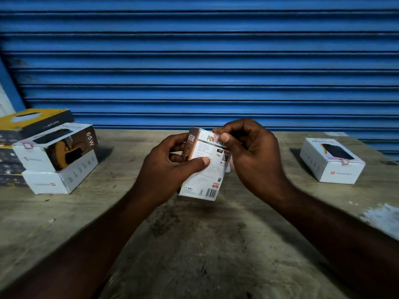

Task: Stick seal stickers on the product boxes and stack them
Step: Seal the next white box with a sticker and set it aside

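A white product box (pixel 203 178) with printed text and a barcode is held upright above the table, its back face toward me. My left hand (pixel 170 169) grips it from the left, thumb across the face. My right hand (pixel 248 154) pinches a small pink seal sticker (pixel 216 132) against the box's top edge, thumb pressing on it. At the left, two white boxes (pixel 58 156) lie stacked; the upper one carries a pink sticker on its corner. Another white box (pixel 332 160) with a pink sticker lies at the right.
Dark and yellow boxes (pixel 32 124) are piled behind the left stack. The worn wooden table (pixel 194 244) spreads below my hands. A blue rolling shutter (pixel 194 61) closes the far side. A pale patch (pixel 384 216) marks the table's right edge.
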Available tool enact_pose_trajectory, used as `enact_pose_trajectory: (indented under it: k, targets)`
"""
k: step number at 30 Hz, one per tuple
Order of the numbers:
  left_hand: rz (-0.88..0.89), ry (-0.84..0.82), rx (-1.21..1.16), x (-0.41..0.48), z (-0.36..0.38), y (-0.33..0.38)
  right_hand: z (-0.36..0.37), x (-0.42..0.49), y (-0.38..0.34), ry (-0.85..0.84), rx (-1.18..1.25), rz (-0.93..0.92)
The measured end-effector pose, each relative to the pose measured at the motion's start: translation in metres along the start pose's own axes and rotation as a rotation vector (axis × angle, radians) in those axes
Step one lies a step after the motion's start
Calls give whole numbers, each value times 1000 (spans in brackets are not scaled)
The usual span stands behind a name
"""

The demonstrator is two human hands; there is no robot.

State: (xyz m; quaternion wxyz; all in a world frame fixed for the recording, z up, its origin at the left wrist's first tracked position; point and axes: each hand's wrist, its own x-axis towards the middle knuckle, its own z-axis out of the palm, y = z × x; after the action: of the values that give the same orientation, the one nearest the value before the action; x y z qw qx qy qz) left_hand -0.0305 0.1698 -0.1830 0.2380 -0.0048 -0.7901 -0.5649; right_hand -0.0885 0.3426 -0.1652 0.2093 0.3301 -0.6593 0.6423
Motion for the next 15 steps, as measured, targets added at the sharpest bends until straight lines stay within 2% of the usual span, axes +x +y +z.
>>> enact_pose_trajectory:
  k: [9,15]
  targets:
    - [-81,-19,-78,3,-2,-5,-3,4,-5,6,119,6]
    - [-35,-59,-47,2,-3,-3,-6,9,-10,-30,-196,-89]
